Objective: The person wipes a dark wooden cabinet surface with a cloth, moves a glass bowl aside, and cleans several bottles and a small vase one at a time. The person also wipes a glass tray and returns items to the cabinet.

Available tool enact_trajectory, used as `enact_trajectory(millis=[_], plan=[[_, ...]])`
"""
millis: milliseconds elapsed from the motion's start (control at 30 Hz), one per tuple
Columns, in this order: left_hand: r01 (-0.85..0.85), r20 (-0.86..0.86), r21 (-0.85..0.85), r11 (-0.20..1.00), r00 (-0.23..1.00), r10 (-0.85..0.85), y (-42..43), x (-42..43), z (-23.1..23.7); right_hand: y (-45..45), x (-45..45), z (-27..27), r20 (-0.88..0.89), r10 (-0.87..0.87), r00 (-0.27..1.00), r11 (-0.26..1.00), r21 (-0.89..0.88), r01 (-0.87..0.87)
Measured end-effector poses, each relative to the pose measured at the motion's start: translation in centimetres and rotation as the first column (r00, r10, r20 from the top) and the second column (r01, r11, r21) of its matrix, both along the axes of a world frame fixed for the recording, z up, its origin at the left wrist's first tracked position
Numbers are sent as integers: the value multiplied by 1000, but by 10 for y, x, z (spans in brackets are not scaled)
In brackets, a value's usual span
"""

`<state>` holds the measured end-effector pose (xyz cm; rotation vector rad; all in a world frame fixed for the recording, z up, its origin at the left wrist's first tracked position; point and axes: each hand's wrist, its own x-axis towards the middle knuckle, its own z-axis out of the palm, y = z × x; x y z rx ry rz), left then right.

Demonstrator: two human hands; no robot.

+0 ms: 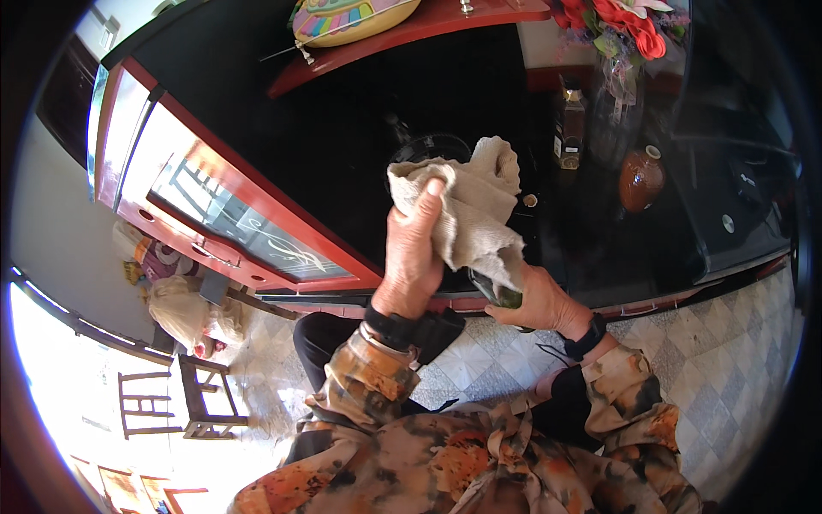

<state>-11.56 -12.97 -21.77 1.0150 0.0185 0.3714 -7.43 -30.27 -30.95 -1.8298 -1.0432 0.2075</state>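
My left hand grips a beige cloth, its thumb pressed on top. The cloth is bunched around the upper part of a green glass bottle. Lower down, my right hand holds the bottle near the cabinet's front edge. How much of the bottle lies inside the cloth is hidden. Just beyond the cloth, a dark round glass vessel stands on the black top. A small pale cap-like object lies to the right of the cloth.
On the black cabinet top stand a square bottle, a brown ceramic vase and a glass vase with artificial flowers. A red-framed glass door is at left. A colourful toy sits on a red shelf. A wooden stool stands lower left.
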Motion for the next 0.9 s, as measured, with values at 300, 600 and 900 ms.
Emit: enact_trajectory(millis=[300,600,900], plan=[[75,-87,327,942,995,-49,-29,1,-53,0,24,-21,33,-226,974,955,205,215],[84,-334,567,819,933,136,17,34,-110,-34,77,-22,-115,-516,849,837,146,528],[308,-327,945,110,888,322,10,28,-90,-6,65,-24,-107,-403,909,876,243,417]])
